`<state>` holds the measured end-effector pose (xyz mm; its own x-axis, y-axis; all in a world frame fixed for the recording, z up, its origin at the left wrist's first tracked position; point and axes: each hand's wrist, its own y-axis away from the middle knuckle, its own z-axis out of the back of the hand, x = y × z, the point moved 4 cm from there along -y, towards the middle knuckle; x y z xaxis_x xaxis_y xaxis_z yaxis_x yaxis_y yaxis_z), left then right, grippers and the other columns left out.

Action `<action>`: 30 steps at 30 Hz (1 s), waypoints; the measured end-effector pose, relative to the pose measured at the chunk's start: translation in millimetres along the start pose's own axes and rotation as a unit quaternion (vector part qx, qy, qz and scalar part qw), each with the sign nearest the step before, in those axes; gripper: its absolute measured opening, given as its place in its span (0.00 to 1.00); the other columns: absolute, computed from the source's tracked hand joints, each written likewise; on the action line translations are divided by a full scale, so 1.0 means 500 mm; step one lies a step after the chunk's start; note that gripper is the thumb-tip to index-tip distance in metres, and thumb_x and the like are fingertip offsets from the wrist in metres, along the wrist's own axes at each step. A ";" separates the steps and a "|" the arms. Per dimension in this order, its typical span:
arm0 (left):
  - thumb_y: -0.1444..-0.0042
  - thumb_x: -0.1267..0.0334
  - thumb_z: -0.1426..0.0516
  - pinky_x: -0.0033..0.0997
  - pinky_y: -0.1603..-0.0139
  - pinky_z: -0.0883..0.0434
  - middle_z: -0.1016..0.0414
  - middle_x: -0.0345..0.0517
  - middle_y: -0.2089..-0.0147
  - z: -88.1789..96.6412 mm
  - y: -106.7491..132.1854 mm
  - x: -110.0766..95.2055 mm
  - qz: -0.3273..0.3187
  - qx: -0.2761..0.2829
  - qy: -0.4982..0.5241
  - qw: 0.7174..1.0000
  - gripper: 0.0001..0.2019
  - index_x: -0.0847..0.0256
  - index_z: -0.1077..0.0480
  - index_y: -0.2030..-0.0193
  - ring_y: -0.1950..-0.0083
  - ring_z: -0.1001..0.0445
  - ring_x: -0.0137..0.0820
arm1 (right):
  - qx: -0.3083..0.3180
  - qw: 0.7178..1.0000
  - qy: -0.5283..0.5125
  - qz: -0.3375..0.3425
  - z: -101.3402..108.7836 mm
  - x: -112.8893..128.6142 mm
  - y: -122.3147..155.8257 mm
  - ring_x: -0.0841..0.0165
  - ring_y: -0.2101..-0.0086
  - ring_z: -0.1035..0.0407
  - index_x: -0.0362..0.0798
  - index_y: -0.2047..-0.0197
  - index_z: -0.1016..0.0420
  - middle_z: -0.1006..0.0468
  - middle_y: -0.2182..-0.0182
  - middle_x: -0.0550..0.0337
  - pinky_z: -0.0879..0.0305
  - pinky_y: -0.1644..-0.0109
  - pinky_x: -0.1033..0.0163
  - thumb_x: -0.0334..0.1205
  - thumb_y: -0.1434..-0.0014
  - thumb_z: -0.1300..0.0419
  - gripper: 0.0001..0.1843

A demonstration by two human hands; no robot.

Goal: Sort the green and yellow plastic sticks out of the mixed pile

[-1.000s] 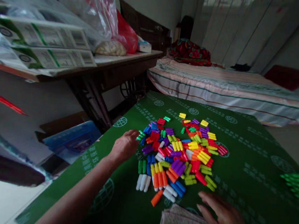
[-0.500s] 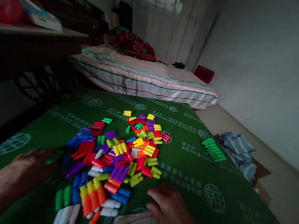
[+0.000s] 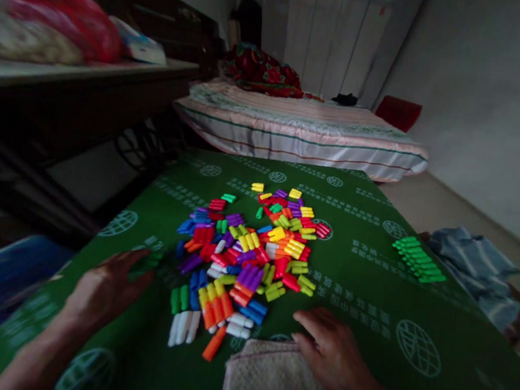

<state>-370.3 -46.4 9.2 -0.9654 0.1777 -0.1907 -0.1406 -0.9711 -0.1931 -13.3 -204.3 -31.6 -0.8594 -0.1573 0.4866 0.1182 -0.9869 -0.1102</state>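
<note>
Green pieces (image 3: 153,260): now apart, left of pile (image 3: 249,241)
Left hand (image 3: 113,285): at them, can't tell if pinching
Right hand (image 3: 329,347): near-right of pile, loosely spread

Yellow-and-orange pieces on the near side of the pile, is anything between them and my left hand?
Yes. Straight across from your left hand, a pair of green pieces comes first, then blue pieces, before the yellow-and-orange pieces. The white pieces lie nearer you, off that line.
</note>
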 end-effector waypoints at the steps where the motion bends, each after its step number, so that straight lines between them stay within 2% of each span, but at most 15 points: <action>1: 0.42 0.51 0.53 0.30 0.55 0.28 0.26 0.46 0.49 0.003 0.014 -0.012 0.011 0.040 0.002 0.999 0.25 0.67 0.34 0.45 0.57 0.25 0.34 | -0.001 1.000 0.001 0.007 -0.002 0.001 0.003 0.65 0.59 0.27 0.49 0.53 0.25 0.20 0.60 0.56 0.32 0.54 0.61 0.31 0.41 0.47 0.15; 4: 0.42 0.52 0.53 0.32 0.56 0.27 0.29 0.51 0.43 0.013 0.050 -0.041 0.027 0.066 0.032 0.997 0.26 0.68 0.36 0.43 0.56 0.24 0.36 | -0.001 1.000 0.000 0.029 -0.009 0.012 0.006 0.65 0.60 0.27 0.50 0.53 0.25 0.20 0.60 0.55 0.31 0.56 0.60 0.33 0.39 0.48 0.15; 8: 0.46 0.55 0.53 0.34 0.52 0.26 0.27 0.56 0.45 0.010 0.086 -0.054 0.009 0.068 0.051 0.996 0.26 0.69 0.33 0.45 0.49 0.25 0.40 | 0.017 0.998 0.007 0.058 -0.019 0.054 -0.007 0.65 0.62 0.26 0.51 0.55 0.25 0.20 0.61 0.57 0.31 0.57 0.60 0.33 0.39 0.48 0.13; 12: 0.46 0.58 0.53 0.36 0.46 0.27 0.26 0.57 0.46 -0.006 0.111 -0.055 -0.029 0.067 0.022 0.997 0.24 0.67 0.31 0.46 0.46 0.26 0.39 | 0.022 0.994 -0.005 0.104 -0.026 0.113 -0.030 0.66 0.63 0.27 0.54 0.55 0.26 0.21 0.65 0.62 0.32 0.60 0.63 0.32 0.41 0.44 0.12; 15: 0.46 0.63 0.53 0.41 0.44 0.27 0.27 0.55 0.43 -0.025 0.125 -0.053 -0.055 0.068 -0.019 0.996 0.23 0.63 0.31 0.44 0.43 0.28 0.40 | 0.018 0.990 -0.022 0.138 -0.036 0.141 -0.039 0.67 0.64 0.27 0.54 0.54 0.27 0.21 0.64 0.63 0.33 0.60 0.64 0.30 0.42 0.44 0.15; 19: 0.50 0.69 0.48 0.50 0.41 0.30 0.37 0.57 0.35 -0.039 0.135 -0.068 -0.105 0.076 -0.043 0.991 0.25 0.57 0.31 0.43 0.36 0.35 0.47 | 0.026 0.987 -0.026 0.157 -0.056 0.142 -0.032 0.66 0.61 0.26 0.56 0.46 0.31 0.21 0.60 0.64 0.33 0.56 0.63 0.29 0.42 0.45 0.21; 22: 0.50 0.70 0.46 0.50 0.39 0.33 0.40 0.58 0.33 -0.034 0.131 -0.094 -0.113 0.102 -0.039 0.988 0.25 0.55 0.31 0.43 0.34 0.39 0.47 | 0.030 0.989 -0.012 0.145 -0.065 0.133 -0.022 0.65 0.60 0.26 0.56 0.46 0.32 0.21 0.60 0.64 0.34 0.56 0.63 0.30 0.41 0.44 0.20; 26: 0.50 0.69 0.45 0.56 0.39 0.34 0.32 0.56 0.38 -0.027 0.119 -0.124 -0.098 0.108 -0.041 0.988 0.23 0.56 0.30 0.45 0.36 0.36 0.47 | 0.026 0.988 0.001 0.153 -0.067 0.130 -0.014 0.66 0.64 0.27 0.55 0.55 0.29 0.22 0.64 0.64 0.35 0.60 0.64 0.31 0.42 0.44 0.13; 30: 0.47 0.65 0.45 0.56 0.38 0.35 0.25 0.54 0.46 -0.048 0.119 -0.125 -0.117 0.057 -0.014 0.991 0.18 0.58 0.29 0.48 0.41 0.29 0.44 | 0.002 0.988 0.017 0.153 -0.068 0.128 -0.010 0.66 0.65 0.27 0.55 0.55 0.30 0.22 0.66 0.65 0.35 0.61 0.64 0.31 0.43 0.43 0.13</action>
<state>-313.3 -111.2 -13.6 -0.9091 0.3969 -0.1264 -0.3836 -0.9160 -0.1179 -85.9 -208.4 -29.3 -0.7989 -0.4474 0.4020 0.3770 -0.8933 -0.2449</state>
